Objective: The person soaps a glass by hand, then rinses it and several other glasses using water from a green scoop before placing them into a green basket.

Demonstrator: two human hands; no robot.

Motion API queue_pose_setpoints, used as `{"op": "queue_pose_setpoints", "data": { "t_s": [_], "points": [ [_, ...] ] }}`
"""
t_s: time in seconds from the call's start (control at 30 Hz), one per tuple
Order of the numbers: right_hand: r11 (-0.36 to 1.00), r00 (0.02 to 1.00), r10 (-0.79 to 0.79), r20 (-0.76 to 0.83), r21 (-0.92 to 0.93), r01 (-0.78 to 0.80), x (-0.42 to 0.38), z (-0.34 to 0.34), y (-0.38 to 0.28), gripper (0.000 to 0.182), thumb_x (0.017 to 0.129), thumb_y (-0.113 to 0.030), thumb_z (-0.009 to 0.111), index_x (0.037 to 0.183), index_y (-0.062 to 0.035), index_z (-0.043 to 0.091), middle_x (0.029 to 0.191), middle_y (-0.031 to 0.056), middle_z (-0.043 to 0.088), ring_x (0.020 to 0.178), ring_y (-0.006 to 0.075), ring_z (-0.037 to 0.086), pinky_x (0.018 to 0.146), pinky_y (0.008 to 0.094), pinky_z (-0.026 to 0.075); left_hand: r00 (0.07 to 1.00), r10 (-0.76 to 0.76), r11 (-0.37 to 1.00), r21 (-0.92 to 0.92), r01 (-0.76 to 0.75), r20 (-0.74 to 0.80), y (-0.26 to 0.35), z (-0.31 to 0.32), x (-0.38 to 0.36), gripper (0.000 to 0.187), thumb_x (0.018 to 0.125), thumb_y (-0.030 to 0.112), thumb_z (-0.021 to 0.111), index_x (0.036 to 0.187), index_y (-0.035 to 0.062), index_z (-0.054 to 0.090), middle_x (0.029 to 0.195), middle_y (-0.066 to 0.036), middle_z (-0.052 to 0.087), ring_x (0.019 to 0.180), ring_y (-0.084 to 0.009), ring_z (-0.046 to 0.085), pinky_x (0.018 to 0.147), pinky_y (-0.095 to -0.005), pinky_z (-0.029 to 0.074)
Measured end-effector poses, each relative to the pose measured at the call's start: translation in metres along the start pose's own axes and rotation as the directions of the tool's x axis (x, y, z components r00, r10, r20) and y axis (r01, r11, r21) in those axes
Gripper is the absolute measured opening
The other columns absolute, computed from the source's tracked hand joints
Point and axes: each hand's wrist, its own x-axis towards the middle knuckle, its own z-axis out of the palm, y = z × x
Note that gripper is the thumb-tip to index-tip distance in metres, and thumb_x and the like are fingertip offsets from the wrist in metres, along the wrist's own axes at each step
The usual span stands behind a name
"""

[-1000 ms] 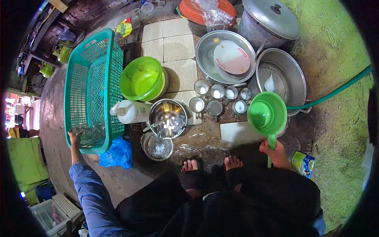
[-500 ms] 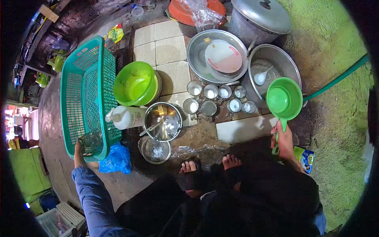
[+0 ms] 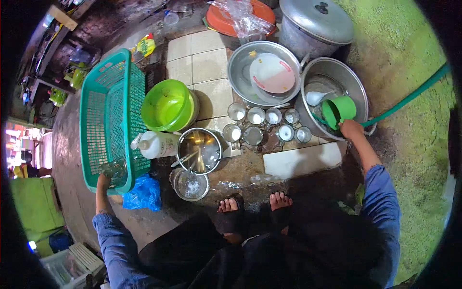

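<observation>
My right hand [image 3: 352,128] is closed around the handle of a green water dipper [image 3: 345,107], tipped on its side inside a large metal pot [image 3: 362,79]. A white ladle-like scoop [image 3: 316,98] lies in that pot beside the dipper. Over at the left, my left hand [image 3: 103,182] reaches into the near end of a teal plastic basket [image 3: 130,96], its fingers closed on a clear glass [image 3: 115,172]. Part of those fingers is hidden by the glass and basket wall. Several clear glasses [image 3: 256,115] stand on the floor between my hands.
A metal basin [image 3: 236,79] holds plates. Nearby are a lidded pot [image 3: 308,41], lime-green bowl [image 3: 166,108], white bottle [image 3: 155,146], metal pot with cutlery [image 3: 213,161], clear bowl [image 3: 192,188] and blue plastic bag [image 3: 143,193]. A green hose [image 3: 414,98] runs toward the right-hand pot.
My right hand has moved up and forward, bringing the dipper from above the pot's near rim down into it, tilted. My left hand stays at the basket's near end.
</observation>
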Motion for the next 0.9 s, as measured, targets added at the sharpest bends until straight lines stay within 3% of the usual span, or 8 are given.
{"op": "queue_pose_setpoints", "data": {
  "t_s": [0.1,0.13,0.2,0.33,0.4,0.43,0.67,0.9],
  "points": [
    [0.998,0.999,0.037,-0.004,0.050,-0.037,0.037,0.012,0.004,0.041,0.090,-0.036,0.050,0.103,-0.0011,0.065,0.109,0.0224,0.062,0.100,0.0383,0.060,0.085,0.0450,0.048,0.893,-0.408,0.909,0.005,0.416,-0.190,0.097,-0.032,-0.018,0.045,0.094,0.039,0.042,0.121,0.0052,0.054,0.117,-0.021,0.058,0.107,-0.0405,0.054,0.090,-0.0430,0.043],
    [0.998,1.000,0.026,-0.005,0.052,-0.026,0.040,0.012,0.000,0.041,0.090,-0.036,0.050,0.103,-0.0011,0.065,0.109,0.0224,0.062,0.100,0.0383,0.060,0.085,0.0450,0.048,0.888,-0.416,0.905,0.006,0.426,-0.194,0.113,-0.036,-0.020,0.045,0.094,0.039,0.042,0.121,0.0052,0.054,0.117,-0.021,0.058,0.107,-0.0405,0.054,0.090,-0.0430,0.043],
    [1.000,1.000,-0.012,0.021,0.012,0.012,0.041,0.013,-0.004,0.043,0.089,-0.036,0.051,0.108,0.0006,0.064,0.110,0.0239,0.061,0.102,0.0391,0.059,0.088,0.0452,0.047,0.857,-0.278,0.950,-0.255,0.180,-0.434,0.141,-0.040,-0.018,0.044,0.097,0.038,0.037,0.122,0.0063,0.055,0.118,-0.021,0.058,0.111,-0.0371,0.054,0.096,-0.0391,0.040],
    [0.954,0.954,-0.300,0.018,0.011,0.300,0.080,0.057,0.023,0.045,0.090,-0.040,0.050,0.097,0.0032,0.064,0.087,0.0216,0.067,0.075,0.0327,0.066,0.066,0.0430,0.052,0.906,-0.063,0.832,-0.524,-0.183,-0.418,0.243,-0.055,-0.021,0.051,0.098,0.040,0.035,0.127,0.0005,0.049,0.121,-0.023,0.056,0.115,-0.0322,0.052,0.097,-0.0369,0.038],
    [0.702,0.932,-0.185,0.311,0.706,-0.096,0.049,0.034,0.026,0.047,0.091,-0.044,0.049,0.083,0.0007,0.059,0.058,0.0105,0.056,0.042,0.0183,0.051,0.041,0.0338,0.042,0.911,-0.056,0.856,-0.489,-0.166,-0.409,0.291,-0.053,-0.022,0.053,0.099,0.040,0.034,0.130,-0.0019,0.043,0.123,-0.023,0.054,0.116,-0.0310,0.051,0.097,-0.0373,0.038],
    [0.556,0.945,-0.213,0.250,0.826,-0.093,0.022,0.023,0.021,0.047,0.092,-0.048,0.048,0.079,-0.0036,0.053,0.049,-0.0008,0.039,0.034,0.0080,0.032,0.033,0.0258,0.028,0.906,-0.140,0.852,-0.515,-0.095,-0.399,0.308,-0.047,-0.019,0.054,0.099,0.041,0.033,0.133,-0.0009,0.040,0.125,-0.024,0.052,0.117,-0.0327,0.050,0.097,-0.0377,0.037],
    [0.220,0.965,-0.168,0.203,0.962,-0.164,0.003,0.039,0.027,0.042,0.093,-0.044,0.049,0.086,-0.0027,0.051,0.050,-0.0026,0.039,0.036,0.0081,0.030,0.035,0.0253,0.025,0.856,-0.231,0.918,-0.395,0.034,-0.462,0.332,-0.043,-0.021,0.056,0.098,0.043,0.021,0.136,0.0046,0.036,0.128,-0.024,0.048,0.115,-0.0409,0.048,0.096,-0.0439,0.038],
    [0.237,0.960,-0.140,0.242,0.950,-0.205,0.001,0.032,0.026,0.040,0.092,-0.043,0.050,0.088,-0.0029,0.051,0.051,-0.0029,0.039,0.037,0.0078,0.030,0.036,0.0245,0.026,0.840,-0.195,0.956,-0.288,0.048,-0.507,0.324,-0.035,-0.016,0.058,0.099,0.043,0.013,0.137,0.0067,0.037,0.130,-0.023,0.048,0.118,-0.0396,0.046,0.098,-0.0429,0.037]
  ]
}}
